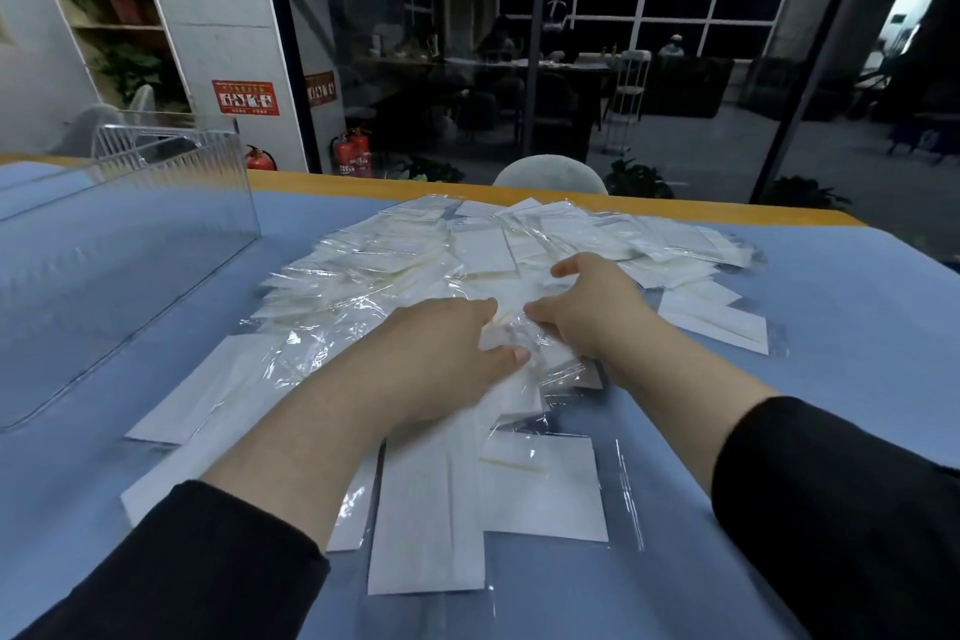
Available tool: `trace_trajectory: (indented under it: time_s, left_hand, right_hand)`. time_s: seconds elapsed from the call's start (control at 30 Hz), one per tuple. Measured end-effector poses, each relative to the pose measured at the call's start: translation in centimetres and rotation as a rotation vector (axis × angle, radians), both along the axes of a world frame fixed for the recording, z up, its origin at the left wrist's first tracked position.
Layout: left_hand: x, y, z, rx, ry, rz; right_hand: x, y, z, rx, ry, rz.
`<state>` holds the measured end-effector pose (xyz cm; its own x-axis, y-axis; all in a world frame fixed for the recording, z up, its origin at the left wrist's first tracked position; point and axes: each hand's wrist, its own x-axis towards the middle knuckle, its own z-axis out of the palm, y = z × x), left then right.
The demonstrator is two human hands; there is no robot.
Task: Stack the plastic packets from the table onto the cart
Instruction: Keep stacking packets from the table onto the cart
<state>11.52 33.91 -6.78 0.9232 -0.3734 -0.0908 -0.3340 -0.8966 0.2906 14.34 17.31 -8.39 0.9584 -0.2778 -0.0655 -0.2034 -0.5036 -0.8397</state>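
Observation:
A wide heap of clear plastic packets (415, 265) with white inserts covers the middle of the blue table (831, 317). Both my hands are down in the centre of the heap. My left hand (441, 348) grips a crinkled packet (514, 335), thumb on top and fingers curled under its left side. My right hand (592, 307) holds the same packet's right side, fingers bent over the pile. More flat packets (540, 483) lie near me under my forearms. No cart is recognisable in view.
A clear acrylic bin (130, 234) stands on the table's left side. The table's far wooden edge (363, 185) runs across, with a grey chair back (550, 174) behind it. Beyond are a glass wall and red fire extinguishers (353, 153).

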Motion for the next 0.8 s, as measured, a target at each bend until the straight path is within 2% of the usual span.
trace_trajectory:
  time_s: [0.1, 0.23, 0.4, 0.57, 0.67, 0.73, 0.8]
  left_hand:
    - [0.3, 0.2, 0.0, -0.189, -0.098, 0.053]
    - [0.4, 0.7, 0.5, -0.486, -0.291, 0.178]
    - [-0.3, 0.2, 0.5, -0.710, -0.406, 0.112]
    - [-3.1, -3.8, 3.6, -0.936, -0.295, -0.031]
    - [-4.1, -7.5, 4.9, -1.184, -0.230, -0.076]
    - [-4.5, -9.3, 4.1, -1.203, -0.232, -0.061]
    - [-4.1, -10.2, 2.2, -1.141, -0.221, 0.006]
  right_hand:
    - [-0.2, -0.4, 0.0, 0.061, -0.083, -0.043]
    - [-2.4, -3.7, 1.8, -0.005, -0.241, -0.085]
    - [-7.3, -9.1, 5.3, -0.151, -0.392, 0.008]
    - [-11.3, -11.6, 8.0, -0.492, -0.357, 0.195]
    - [-12.0, -11.2, 8.2, -0.716, -0.286, 0.321]
    - [-11.8, -10.9, 7.2, -0.748, -0.280, 0.367]
    - [-11.6, -11.2, 5.3, -0.684, -0.303, 0.359]
